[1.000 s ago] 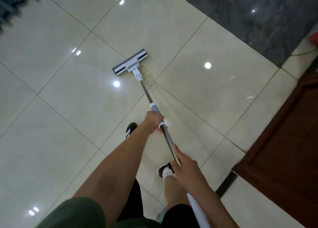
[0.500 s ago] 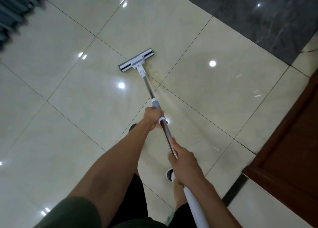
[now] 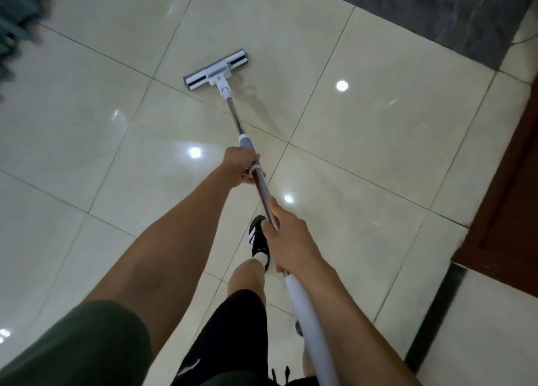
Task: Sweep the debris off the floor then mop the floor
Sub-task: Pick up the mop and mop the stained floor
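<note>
Both hands hold the mop [image 3: 233, 110] pole tight. The left hand [image 3: 240, 166] is in front, the right hand [image 3: 288, 237] behind. The mop head lies flat on the floor [image 3: 364, 141].

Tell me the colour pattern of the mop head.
The mop head is white with black strips and a grey front edge, seen in the head view.
</note>
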Demonstrator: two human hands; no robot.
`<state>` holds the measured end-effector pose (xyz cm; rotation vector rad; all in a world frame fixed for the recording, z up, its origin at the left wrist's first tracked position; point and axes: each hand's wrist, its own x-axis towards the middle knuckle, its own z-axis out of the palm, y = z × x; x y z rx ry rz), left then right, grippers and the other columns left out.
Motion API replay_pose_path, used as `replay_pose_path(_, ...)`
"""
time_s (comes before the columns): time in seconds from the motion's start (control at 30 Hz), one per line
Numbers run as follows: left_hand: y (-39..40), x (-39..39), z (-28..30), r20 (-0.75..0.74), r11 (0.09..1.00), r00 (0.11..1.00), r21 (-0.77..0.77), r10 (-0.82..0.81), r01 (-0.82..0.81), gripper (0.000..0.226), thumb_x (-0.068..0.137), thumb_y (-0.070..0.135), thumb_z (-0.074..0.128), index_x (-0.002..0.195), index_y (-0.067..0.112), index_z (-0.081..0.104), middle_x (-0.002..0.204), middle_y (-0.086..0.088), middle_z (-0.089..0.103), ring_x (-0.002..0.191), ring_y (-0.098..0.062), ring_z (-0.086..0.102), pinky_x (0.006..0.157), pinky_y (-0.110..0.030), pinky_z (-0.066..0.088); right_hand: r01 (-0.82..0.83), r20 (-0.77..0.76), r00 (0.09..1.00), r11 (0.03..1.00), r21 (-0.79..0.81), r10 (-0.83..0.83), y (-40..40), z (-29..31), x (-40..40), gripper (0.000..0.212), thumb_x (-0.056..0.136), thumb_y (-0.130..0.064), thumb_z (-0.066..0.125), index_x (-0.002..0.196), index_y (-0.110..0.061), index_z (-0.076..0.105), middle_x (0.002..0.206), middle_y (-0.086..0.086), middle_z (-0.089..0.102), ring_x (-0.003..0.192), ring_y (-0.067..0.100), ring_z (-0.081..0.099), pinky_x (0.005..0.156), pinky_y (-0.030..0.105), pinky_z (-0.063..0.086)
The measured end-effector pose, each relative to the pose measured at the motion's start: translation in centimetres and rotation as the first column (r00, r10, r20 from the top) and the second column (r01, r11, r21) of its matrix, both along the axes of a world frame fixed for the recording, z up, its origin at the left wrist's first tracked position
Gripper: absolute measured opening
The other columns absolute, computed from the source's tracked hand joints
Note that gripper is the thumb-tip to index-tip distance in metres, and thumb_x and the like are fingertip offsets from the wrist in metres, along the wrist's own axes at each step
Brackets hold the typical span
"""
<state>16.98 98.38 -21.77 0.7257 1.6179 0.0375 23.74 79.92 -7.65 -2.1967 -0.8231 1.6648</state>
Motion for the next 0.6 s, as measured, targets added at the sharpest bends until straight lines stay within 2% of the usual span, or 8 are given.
replay_pose_path(0.07, -0.7, -1.3, 0.1, 0.002, 0.999, 1.000, -0.014, -0.029, 0.029, 0.016, 0.094, 0.007, 0.067, 0.102, -0.001, 0.056, 0.080, -0.022, 0.068, 0.055, -0.033, 0.073, 0.048, -0.040, 0.058, 0.025, 0.002, 1.000, 1.000, -0.018, -0.025, -0.8, 0.6, -1.8, 0.056, 0.104, -0.030, 0.042, 0.153, -0.046, 0.019, 0.126, 0.005, 0.062, 0.101, 0.023, 0.064, 0.092, 0.038, 0.055)
replay_pose_path(0.2, -3.9, -3.4, 0.2, -0.011, 0.996, 0.996, -0.025, -0.083, 0.083, 0.015, 0.095, 0.009, 0.067, 0.100, -0.001, 0.057, 0.079, -0.021, 0.068, 0.051, -0.030, 0.071, 0.047, -0.041, 0.058, 0.042, 0.016, 0.999, 0.998, -0.036, -0.042, -4.3, 1.2, -5.3, 0.058, 0.104, -0.028, 0.040, 0.152, -0.048, 0.015, 0.112, 0.005, 0.064, 0.078, 0.023, 0.064, 0.076, 0.042, 0.060)
replay_pose_path(0.33, -9.8, -6.0, 0.3, -0.034, 0.979, 0.979, -0.042, -0.202, 0.200, 0.014, 0.098, 0.010, 0.064, 0.098, -0.002, 0.058, 0.087, -0.024, 0.070, 0.056, -0.031, 0.073, 0.046, -0.040, 0.058, 0.083, 0.024, 0.996, 0.996, -0.041, -0.082, -10.8, 1.1, -9.1, 0.059, 0.105, -0.028, 0.039, 0.153, -0.049, 0.013, 0.120, 0.004, 0.064, 0.089, 0.025, 0.067, 0.082, 0.041, 0.059)
replay_pose_path(0.43, -16.8, -8.1, 0.6, -0.021, 0.964, 0.964, -0.056, -0.263, 0.262, 0.014, 0.098, 0.010, 0.063, 0.101, -0.003, 0.057, 0.087, -0.024, 0.069, 0.051, -0.029, 0.072, 0.044, -0.038, 0.057, 0.123, 0.024, 0.992, 0.990, -0.065, -0.121, -17.9, 0.9, -12.3, 0.058, 0.104, -0.029, 0.037, 0.153, -0.050, 0.011, 0.118, 0.006, 0.064, 0.091, 0.028, 0.067, 0.082, 0.042, 0.058)
replay_pose_path(0.53, -24.9, -10.6, 0.7, -0.006, 0.949, 0.951, -0.067, -0.309, 0.308, 0.011, 0.100, 0.008, 0.060, 0.097, -0.002, 0.055, 0.089, -0.024, 0.068, 0.048, -0.028, 0.069, 0.041, -0.039, 0.056, 0.178, 0.018, 0.984, 0.982, -0.063, -0.177, -26.1, 0.7, -16.0, 0.059, 0.103, -0.031, 0.037, 0.153, -0.050, 0.012, 0.122, 0.003, 0.064, 0.091, 0.018, 0.065, 0.081, 0.032, 0.055)
replay_pose_path(0.6, -29.9, -12.1, 0.9, -0.012, 0.931, 0.935, -0.092, -0.355, 0.352, 0.014, 0.098, 0.008, 0.061, 0.104, -0.003, 0.055, 0.092, -0.028, 0.069, 0.060, -0.035, 0.073, 0.048, -0.047, 0.060, 0.231, 0.008, 0.973, 0.971, -0.063, -0.231, -31.5, 0.9, -18.5, 0.057, 0.104, -0.034, 0.037, 0.152, -0.051, 0.012, 0.129, 0.000, 0.061, 0.091, 0.011, 0.062, 0.081, 0.026, 0.051)
